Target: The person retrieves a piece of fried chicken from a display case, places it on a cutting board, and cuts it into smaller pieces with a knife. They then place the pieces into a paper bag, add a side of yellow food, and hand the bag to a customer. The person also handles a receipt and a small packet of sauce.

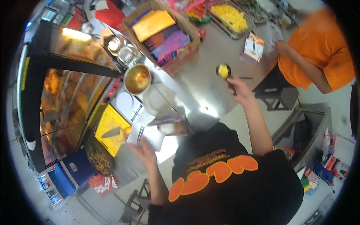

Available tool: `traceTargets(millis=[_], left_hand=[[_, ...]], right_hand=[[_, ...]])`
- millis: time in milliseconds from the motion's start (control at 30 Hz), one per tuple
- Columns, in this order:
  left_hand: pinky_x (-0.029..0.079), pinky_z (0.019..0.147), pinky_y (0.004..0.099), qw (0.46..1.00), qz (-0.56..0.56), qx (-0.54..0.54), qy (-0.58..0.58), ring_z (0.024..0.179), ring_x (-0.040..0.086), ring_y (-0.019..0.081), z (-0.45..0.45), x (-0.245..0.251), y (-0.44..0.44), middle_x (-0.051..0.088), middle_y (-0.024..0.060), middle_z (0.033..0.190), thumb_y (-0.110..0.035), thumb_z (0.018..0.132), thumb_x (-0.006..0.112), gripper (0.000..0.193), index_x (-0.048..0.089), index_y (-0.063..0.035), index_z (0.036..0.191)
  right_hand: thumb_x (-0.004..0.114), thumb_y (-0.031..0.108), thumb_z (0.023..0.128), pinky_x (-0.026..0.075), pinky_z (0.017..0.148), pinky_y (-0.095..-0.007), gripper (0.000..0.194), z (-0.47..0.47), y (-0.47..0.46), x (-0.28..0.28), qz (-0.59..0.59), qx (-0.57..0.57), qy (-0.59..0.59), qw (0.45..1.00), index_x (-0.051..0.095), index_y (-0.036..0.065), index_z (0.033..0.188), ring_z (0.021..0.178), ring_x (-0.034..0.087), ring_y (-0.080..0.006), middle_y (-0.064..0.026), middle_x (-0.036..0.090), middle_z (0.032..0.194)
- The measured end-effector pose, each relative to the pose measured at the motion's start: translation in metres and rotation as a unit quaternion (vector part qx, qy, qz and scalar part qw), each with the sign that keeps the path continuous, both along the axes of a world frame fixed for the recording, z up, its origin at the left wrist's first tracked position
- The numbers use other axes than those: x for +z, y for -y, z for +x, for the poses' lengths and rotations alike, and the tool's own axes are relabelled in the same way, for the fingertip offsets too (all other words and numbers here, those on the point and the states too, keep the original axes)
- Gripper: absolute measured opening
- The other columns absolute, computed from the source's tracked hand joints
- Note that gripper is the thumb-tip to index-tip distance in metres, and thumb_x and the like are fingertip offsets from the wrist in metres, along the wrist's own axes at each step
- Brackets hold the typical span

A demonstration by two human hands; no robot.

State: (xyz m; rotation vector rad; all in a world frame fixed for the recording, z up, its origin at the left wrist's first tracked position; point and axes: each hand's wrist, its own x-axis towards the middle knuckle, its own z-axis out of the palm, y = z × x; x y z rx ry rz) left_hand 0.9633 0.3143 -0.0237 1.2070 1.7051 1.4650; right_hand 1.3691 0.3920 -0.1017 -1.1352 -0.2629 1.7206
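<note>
My right hand (241, 90) grips the black handle of a round-bowled spoon, raised over the steel table (194, 81). A mound of yellow food (224, 71) fills the spoon's bowl. On the left, my left hand (144, 154) holds a white card or flat box with dark lines (146, 136); which of these it is, I cannot tell. Just beyond that hand, a knife (111, 133) lies on a yellow cutting board (112, 123). A clear tray (236, 35) of similar yellow food stands at the back.
A cardboard box (194, 50) of colourful packs stands at the back. A bowl of brown sauce (137, 79) is beside a lit food display cabinet (35, 84). A person in orange (315, 53) works at the right, near a printed carton (253, 47). Stools (281, 97) stand below.
</note>
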Motion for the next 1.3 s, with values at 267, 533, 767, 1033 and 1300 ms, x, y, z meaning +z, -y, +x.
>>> traceTargets(millis=[267,533,767,1033,1300], left_hand=[[0.052,0.079,0.0463,0.887,-0.244,-0.015,-0.392,0.087,0.066,0.0399,-0.117,-0.118,0.081,0.069,0.0212,0.093,0.002,0.079,0.054,0.025,0.07,0.0001,0.098],[0.051,0.086,0.0472,0.936,-0.196,-0.155,-0.248,0.093,0.065,0.0446,-0.077,-0.185,0.044,0.068,0.0264,0.103,-0.035,0.092,0.06,0.045,0.067,0.0048,0.11],[0.05,0.074,0.0515,0.901,-0.221,-0.153,-0.341,0.079,0.064,0.0448,-0.051,-0.198,0.016,0.066,0.0272,0.082,-0.023,0.092,0.056,0.03,0.069,0.0032,0.088],[0.049,0.073,0.0529,0.917,-0.206,-0.085,-0.33,0.078,0.063,0.0453,0.055,-0.223,-0.021,0.065,0.027,0.08,-0.018,0.093,0.052,0.028,0.067,0.003,0.083],[0.05,0.072,0.0515,0.899,-0.294,-0.056,-0.319,0.079,0.065,0.0437,0.167,-0.181,-0.025,0.066,0.0259,0.085,-0.018,0.091,0.058,0.023,0.065,0.0034,0.087]], right_hand=[[0.063,0.013,0.092,0.041,0.056,-0.0209,0.031,-0.031,0.053,-0.01,-0.012,0.013,0.022,1.0,0.057,0.009,0.122,0.084,0.058,-0.007,0.0002,0.064,0.107],[0.062,0.011,0.092,0.042,0.055,-0.0229,0.028,-0.046,0.08,0.022,-0.041,-0.054,0.007,0.998,0.055,0.008,0.119,0.081,0.059,-0.009,-0.0033,0.064,0.103],[0.064,0.013,0.09,0.042,0.058,-0.0214,0.036,-0.007,0.084,-0.004,-0.04,-0.033,0.005,0.999,0.056,0.011,0.126,0.085,0.058,-0.0089,0.0022,0.06,0.105],[0.063,0.012,0.091,0.042,0.054,-0.0229,0.034,0.051,0.022,-0.036,-0.035,0.066,-0.005,0.997,0.056,0.011,0.124,0.08,0.059,-0.0083,0.0021,0.062,0.099],[0.062,0.01,0.091,0.042,0.059,-0.023,0.041,0.11,-0.058,-0.034,-0.029,0.153,0.008,0.988,0.05,0.009,0.131,0.085,0.059,-0.0113,-0.0019,0.061,0.109]])
